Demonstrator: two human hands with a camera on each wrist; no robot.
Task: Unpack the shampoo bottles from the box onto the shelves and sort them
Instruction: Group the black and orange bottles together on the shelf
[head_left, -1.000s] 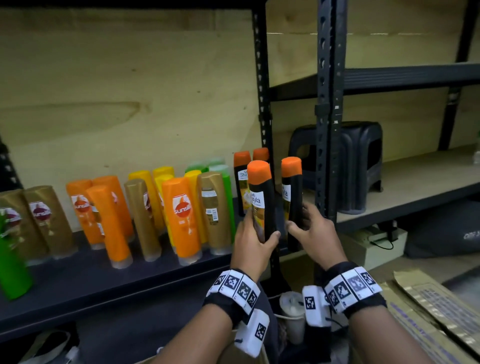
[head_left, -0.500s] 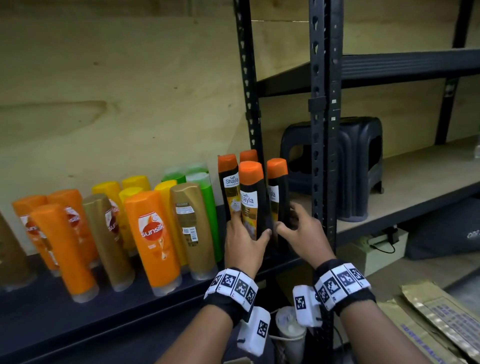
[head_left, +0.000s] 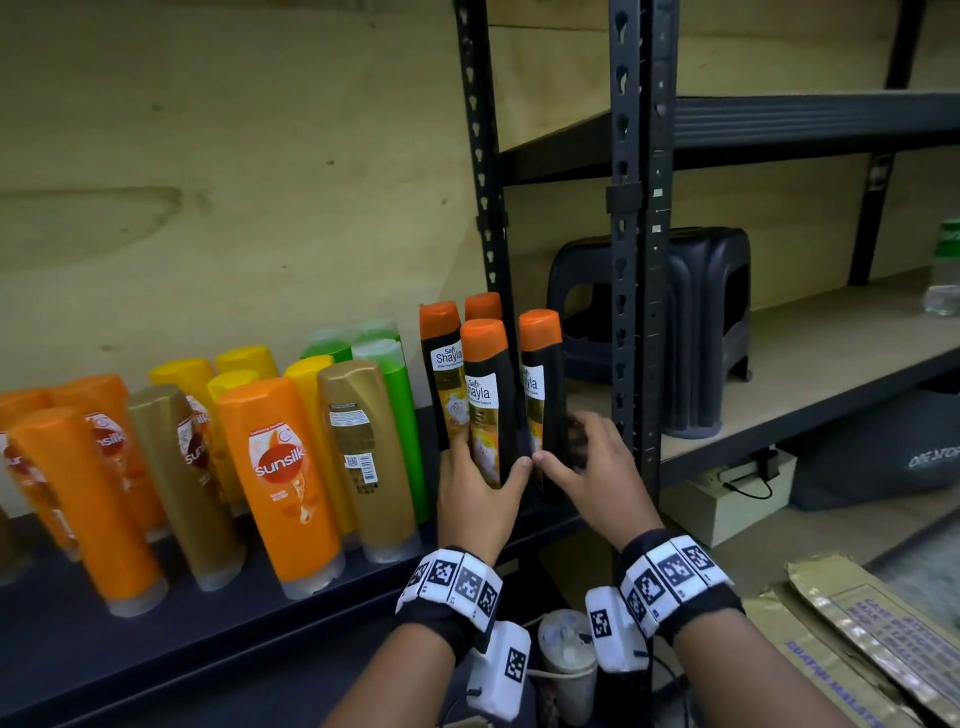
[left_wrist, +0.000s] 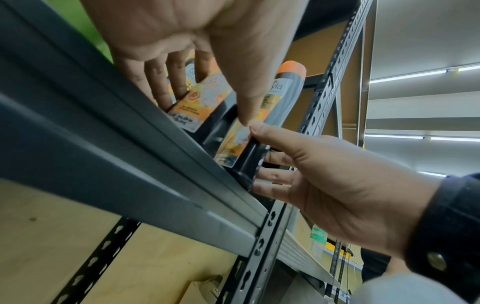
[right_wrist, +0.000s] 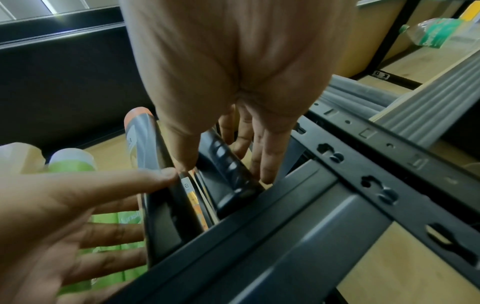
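Dark metal shelf (head_left: 218, 639), right end: our left hand (head_left: 475, 499) and right hand (head_left: 592, 480) each clasp a black orange-capped shampoo bottle (head_left: 488, 400); releasing unevenly could topple neighbours.

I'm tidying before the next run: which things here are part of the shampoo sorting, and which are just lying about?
Part of the job:
left hand
right hand
black Shayla bottles
Sunsilk bottles
shelf

Lying about:
black stool
Sprite bottle
flattened cardboard
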